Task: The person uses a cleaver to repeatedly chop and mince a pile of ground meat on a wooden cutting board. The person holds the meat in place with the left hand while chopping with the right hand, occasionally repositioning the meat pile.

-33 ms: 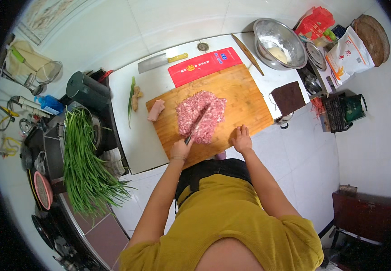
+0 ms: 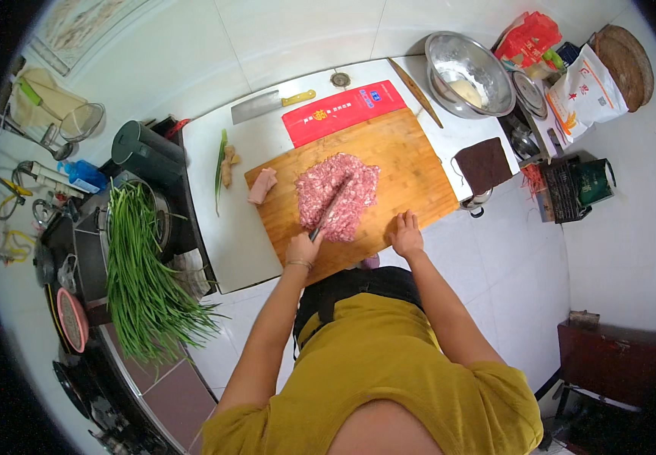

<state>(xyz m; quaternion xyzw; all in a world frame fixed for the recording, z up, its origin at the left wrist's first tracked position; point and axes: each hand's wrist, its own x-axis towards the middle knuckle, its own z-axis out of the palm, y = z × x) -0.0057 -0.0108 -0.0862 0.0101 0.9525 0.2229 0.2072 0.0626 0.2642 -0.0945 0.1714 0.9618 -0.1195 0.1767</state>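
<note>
My left hand is closed round the dark handle of a knife, whose blade stands edge-down in a flat mound of minced meat. The mince lies on a wooden cutting board. On the board's near right edge rests my right hand, fingers stretched out, holding nothing. A pale pink chunk of meat sits at the board's left edge. Beside it on the white table are a piece of ginger and a green onion.
Behind the board lie a red packet and a yellow-handled cleaver. A tapered wooden rolling pin is near a steel bowl with dough. A brown cloth hangs at the right corner. Green chives are heaped on the left.
</note>
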